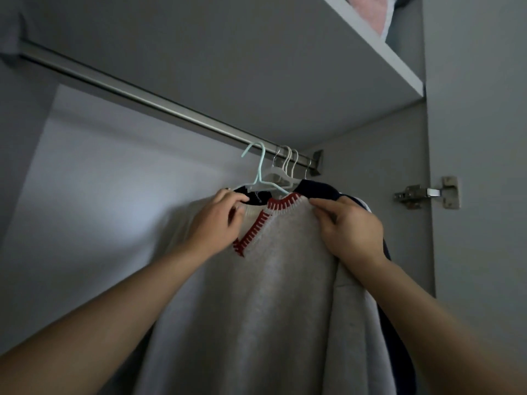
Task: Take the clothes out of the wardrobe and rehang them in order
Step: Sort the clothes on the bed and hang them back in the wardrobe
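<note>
A light grey knit sweater (273, 295) with a red-and-white stitched V-neck hangs on a mint-green hanger (258, 169), whose hook sits at the metal rail (137, 94). My left hand (219, 223) grips the sweater's left shoulder at the neckline. My right hand (349, 228) pinches its right shoulder. Behind it a dark navy garment (316, 188) and several white hangers (285, 169) crowd the rail's right end.
A white shelf (373, 52) runs above the rail with a pink bundle (370, 15) on it. The wardrobe side wall carries a metal door hinge (427, 193) at the right. The rail's left stretch is bare against the grey back panel (114, 181).
</note>
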